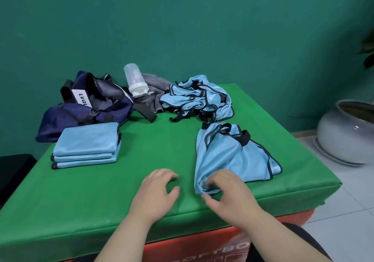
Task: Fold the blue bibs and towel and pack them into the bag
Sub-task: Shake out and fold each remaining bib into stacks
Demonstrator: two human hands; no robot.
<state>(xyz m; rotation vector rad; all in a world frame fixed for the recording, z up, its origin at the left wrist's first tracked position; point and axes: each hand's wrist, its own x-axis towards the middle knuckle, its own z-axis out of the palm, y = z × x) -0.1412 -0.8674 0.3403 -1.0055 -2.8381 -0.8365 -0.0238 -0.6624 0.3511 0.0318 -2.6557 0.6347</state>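
On the green worktop point(141, 144) a loose blue bib point(232, 152) with black trim lies at the near right, spread flat toward the far side and bunched at its near end. The right hand point(228, 190) has its fingers curled over that bunched corner with the thumb underneath, pinching the fabric. The left hand point(159, 188) sits just beside it on the bare green surface, fingers loosely bent and holding nothing, not touching the bib. At the near left is a neat stack of folded bibs point(87, 146), squared up in layers. Right behind it the navy bag point(89, 107) slumps open, a white label showing on its side. A clear bottle point(133, 80) with a white cap leans against the bag's right side, resting on a grey striped cloth point(155, 91). To the right of that cloth, a tangled heap of unfolded bibs point(200, 99) lies along the far edge, well apart from the hands. A pale round pot point(348, 132) stands on the tiled floor to the right.
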